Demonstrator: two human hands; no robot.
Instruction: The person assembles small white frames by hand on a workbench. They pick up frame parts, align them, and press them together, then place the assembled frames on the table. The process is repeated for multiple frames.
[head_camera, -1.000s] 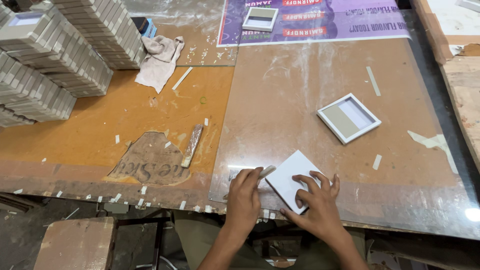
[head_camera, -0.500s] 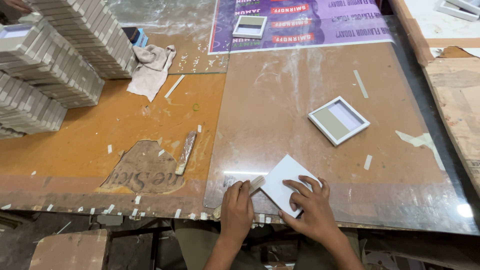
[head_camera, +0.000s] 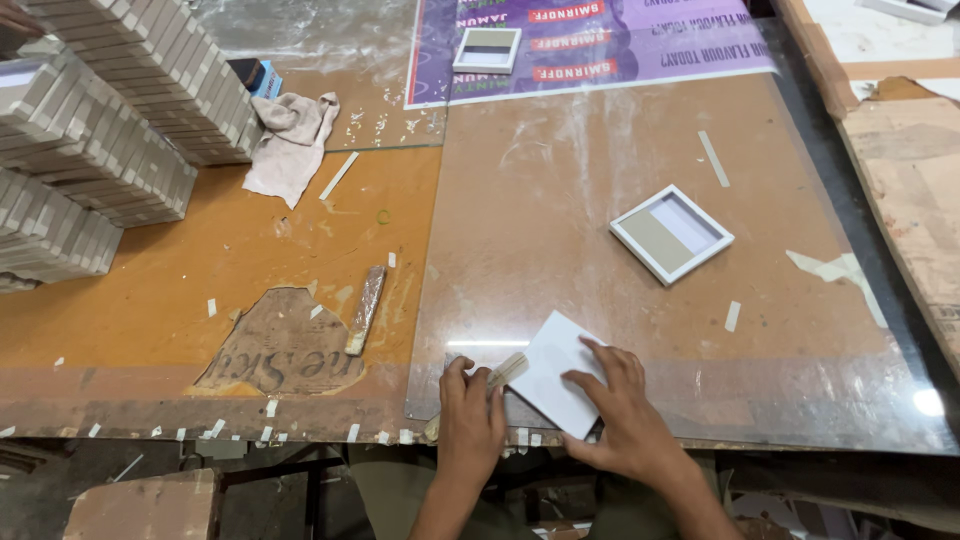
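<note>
From the head view, a white card (head_camera: 553, 372) lies at the near edge of the glass sheet (head_camera: 640, 200), turned diamond-wise, its long axis running from near-right to far-left; the right hand (head_camera: 622, 412) presses flat on it, fingers spread; the left hand (head_camera: 471, 418) just beside its left corner is closed round a small brush (head_camera: 497, 376), bristles touching the card; a white frame (head_camera: 671, 233) sits well apart, farther right.

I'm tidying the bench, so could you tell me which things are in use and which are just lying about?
In use: white card, brush, left hand, right hand.
Lying about: white frame, rag, stacked boxes, small frame, poster.
</note>
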